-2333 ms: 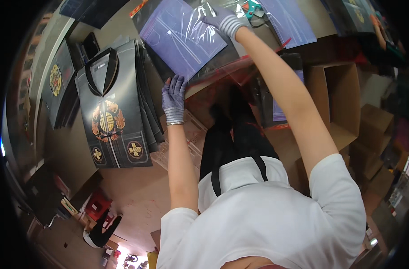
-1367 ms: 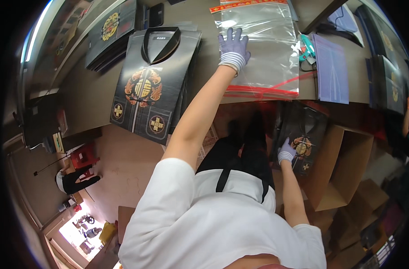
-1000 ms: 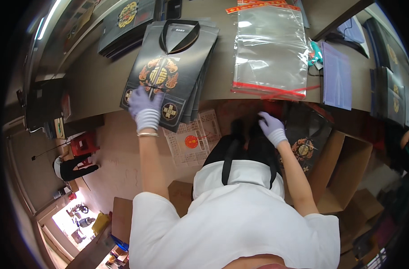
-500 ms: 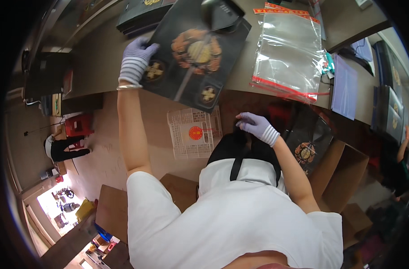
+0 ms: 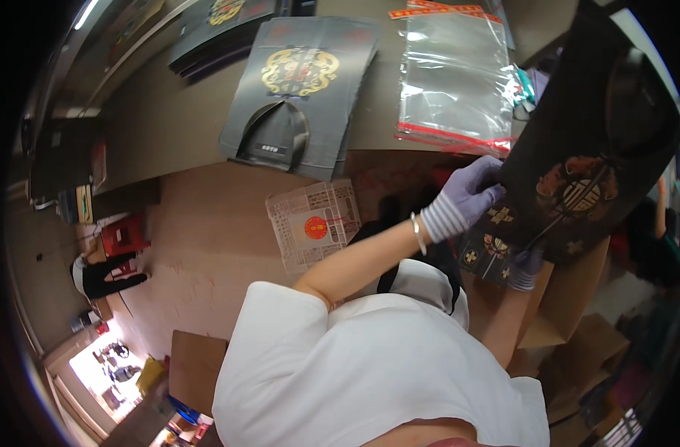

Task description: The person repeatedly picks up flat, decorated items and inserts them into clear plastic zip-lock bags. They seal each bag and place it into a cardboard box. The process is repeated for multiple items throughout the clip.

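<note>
I hold a large black paper gift bag point(image 5: 578, 179) up at the right; it bears an orange and gold medallion and has a dark handle panel. My left hand point(image 5: 466, 197), in a lavender glove with white stripes, pinches its left edge. Below, my right hand point(image 5: 526, 270), gloved the same way, grips the bottom edge; its fingers are dark and partly hidden. On the table lies a stack of grey-black bags point(image 5: 329, 97) with a gold emblem and a handle. Beneath the held bag, another printed black bag point(image 5: 490, 249) shows near an open cardboard box point(image 5: 571, 305).
Clear plastic sleeves point(image 5: 455, 74) with red edges lie on the table point(image 5: 161, 112). Another dark stack point(image 5: 221, 33) sits at the back left. A white plastic crate point(image 5: 284, 208) stands on the floor. Red stools point(image 5: 124, 235) and a person point(image 5: 105, 276) are at far left; another person point(image 5: 656, 238) is at far right.
The black bag has moved from over the table to my right, carried by my left hand. My right hand has joined it at the bottom edge. The stack beneath is uncovered.
</note>
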{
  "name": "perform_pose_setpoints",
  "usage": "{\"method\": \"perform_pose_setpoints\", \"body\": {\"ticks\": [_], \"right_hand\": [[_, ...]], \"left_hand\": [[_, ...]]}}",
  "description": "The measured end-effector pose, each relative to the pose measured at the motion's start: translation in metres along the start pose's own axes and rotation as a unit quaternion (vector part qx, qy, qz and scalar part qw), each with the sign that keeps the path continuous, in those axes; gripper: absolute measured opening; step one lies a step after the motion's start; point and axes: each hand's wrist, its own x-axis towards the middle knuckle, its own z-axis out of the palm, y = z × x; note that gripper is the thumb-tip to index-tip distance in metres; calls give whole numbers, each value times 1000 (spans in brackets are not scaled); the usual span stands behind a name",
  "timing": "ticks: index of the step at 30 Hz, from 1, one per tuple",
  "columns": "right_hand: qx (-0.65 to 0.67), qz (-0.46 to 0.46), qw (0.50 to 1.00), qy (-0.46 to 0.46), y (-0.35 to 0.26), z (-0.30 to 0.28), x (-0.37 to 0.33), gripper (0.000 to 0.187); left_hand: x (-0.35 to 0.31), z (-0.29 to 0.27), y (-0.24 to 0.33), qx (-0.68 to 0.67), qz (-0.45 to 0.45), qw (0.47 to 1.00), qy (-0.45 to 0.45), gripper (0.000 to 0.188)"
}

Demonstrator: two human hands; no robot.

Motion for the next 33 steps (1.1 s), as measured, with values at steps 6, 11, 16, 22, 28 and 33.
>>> {"method": "perform_pose_setpoints", "body": {"ticks": [6,11,16,22,28,33], "right_hand": [[-679,-286,635,234,-80,-38,-29,27],[-631,-253,674,289,-75,-80,-70,28],[-538,-165,760,324,-67,-74,-87,32],[-614,-66,750,238,-80,-62,-76,33],[-625,-47,750,211,-81,-62,-62,34],[-571,-70,775,261,-88,-75,-77,30]], "left_hand": [[93,-114,-115,619,37,780,-85,15],[126,-178,-154,715,-22,689,-115,13],[152,-184,-158,628,-38,776,45,17],[174,-116,-121,748,-183,633,-81,20],[170,-106,-162,695,-21,711,-105,15],[183,-147,-175,540,-104,834,-51,20]]}}
